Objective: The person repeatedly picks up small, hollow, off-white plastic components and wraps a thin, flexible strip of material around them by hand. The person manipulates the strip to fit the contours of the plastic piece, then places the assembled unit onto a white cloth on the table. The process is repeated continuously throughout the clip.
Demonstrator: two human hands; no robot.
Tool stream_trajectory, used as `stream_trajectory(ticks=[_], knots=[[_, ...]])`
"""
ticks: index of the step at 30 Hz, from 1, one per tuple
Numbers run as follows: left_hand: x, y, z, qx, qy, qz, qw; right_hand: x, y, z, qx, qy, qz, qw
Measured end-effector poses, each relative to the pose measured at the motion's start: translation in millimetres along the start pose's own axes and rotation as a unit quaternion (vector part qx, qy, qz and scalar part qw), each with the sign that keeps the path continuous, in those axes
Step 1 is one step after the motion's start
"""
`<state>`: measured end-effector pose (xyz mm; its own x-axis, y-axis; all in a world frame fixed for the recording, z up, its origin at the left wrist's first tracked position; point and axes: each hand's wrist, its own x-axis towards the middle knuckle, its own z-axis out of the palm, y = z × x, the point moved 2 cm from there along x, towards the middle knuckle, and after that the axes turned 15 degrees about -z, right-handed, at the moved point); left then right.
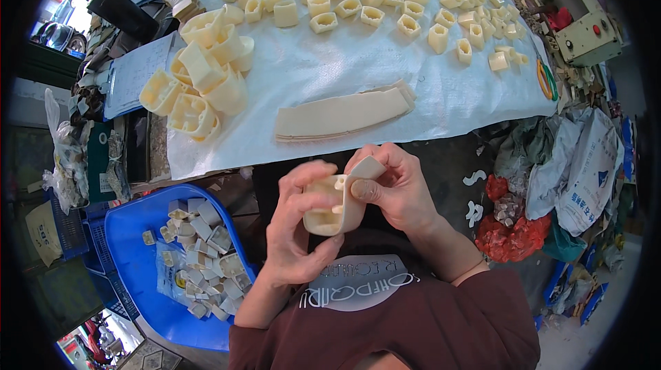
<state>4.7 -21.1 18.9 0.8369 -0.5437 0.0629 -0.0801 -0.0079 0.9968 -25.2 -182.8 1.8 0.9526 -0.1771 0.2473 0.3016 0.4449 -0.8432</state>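
Close to my body, just off the table's near edge, my left hand (pixel 303 220) grips a cream hollow moulded block (pixel 327 215), which looks like a shoe heel, with its ribbed opening showing. Between thumb and fingers my right hand (pixel 396 187) pinches a beige flat strip (pixel 365 170) that lies against the block's right side. Part of the strip is hidden by my right thumb and fingers. Beyond both hands, a stack of beige curved strips (pixel 341 115) rests on the white table cover (pixel 275 60).
Several cream hollow blocks (pixel 319 6) spread over the far table; larger ones (pixel 200 70) are heaped at left. A blue tub (pixel 131 260) of covered pieces stands at lower left. Bags (pixel 585 170) pile at right, near scissors (pixel 547 80) and a control box (pixel 590 38).
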Motion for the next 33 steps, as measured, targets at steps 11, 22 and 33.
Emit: stream_trajectory(ticks=[11, 22, 33], knots=[[-3.5, -3.1, 16.6, -0.094, 0.084, -0.065, 0.99, -7.6, 4.5, 9.7, 0.047, 0.01, -0.055, 0.997], [4.4, -3.6, 14.5, 0.038, 0.067, 0.021, 0.997, -6.6, -1.1, 9.1, 0.047, -0.028, -0.045, 0.997], [4.5, -11.2, 14.8, -0.124, -0.056, -0.002, 0.991, 2.7, 9.9, -9.2, 0.13, -0.076, 0.118, 0.982]])
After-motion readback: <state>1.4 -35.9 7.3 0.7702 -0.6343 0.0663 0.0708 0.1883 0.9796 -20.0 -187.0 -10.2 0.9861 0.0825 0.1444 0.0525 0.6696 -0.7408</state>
